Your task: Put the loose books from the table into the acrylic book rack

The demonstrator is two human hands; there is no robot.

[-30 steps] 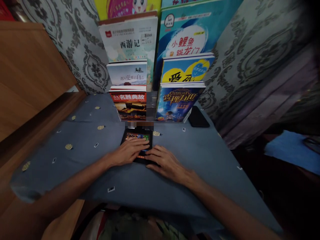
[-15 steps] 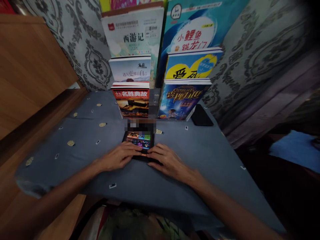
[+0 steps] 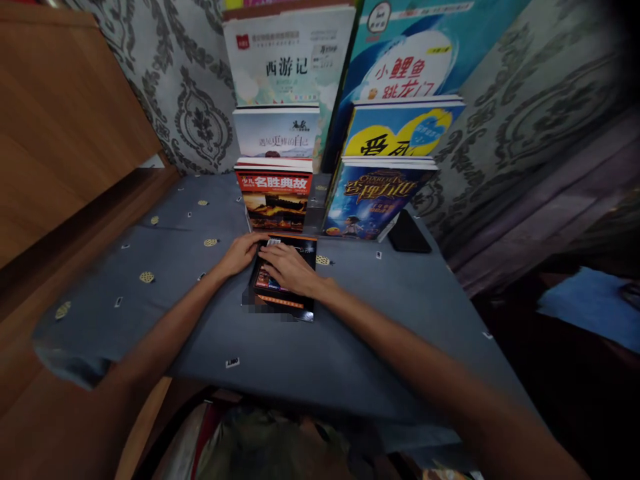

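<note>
A dark book (image 3: 309, 273) lies closed on the cloth-covered table (image 3: 360, 340), showing a white barcode near its far edge, small pictures and an orange strip. At its far left corner, my left hand (image 3: 241, 255) touches the edge with fingers stretched forward. My right hand (image 3: 290, 268) rests flat across the cover, its fingers pointing left and hiding part of the pictures. The fingertips of both hands are close together. A blurred patch masks the book's near left corner.
Standing just beyond the book are a red book (image 3: 275, 200) and a blue book (image 3: 373, 203), with several taller books in tiers behind them. A black flat object (image 3: 409, 233) lies at the right. A wooden panel (image 3: 70, 113) borders the left side.
Both hands have moved from the book's near edge to its far part. My right hand now lies across the cover, and the book's barcode shows. The view has shifted slightly.
</note>
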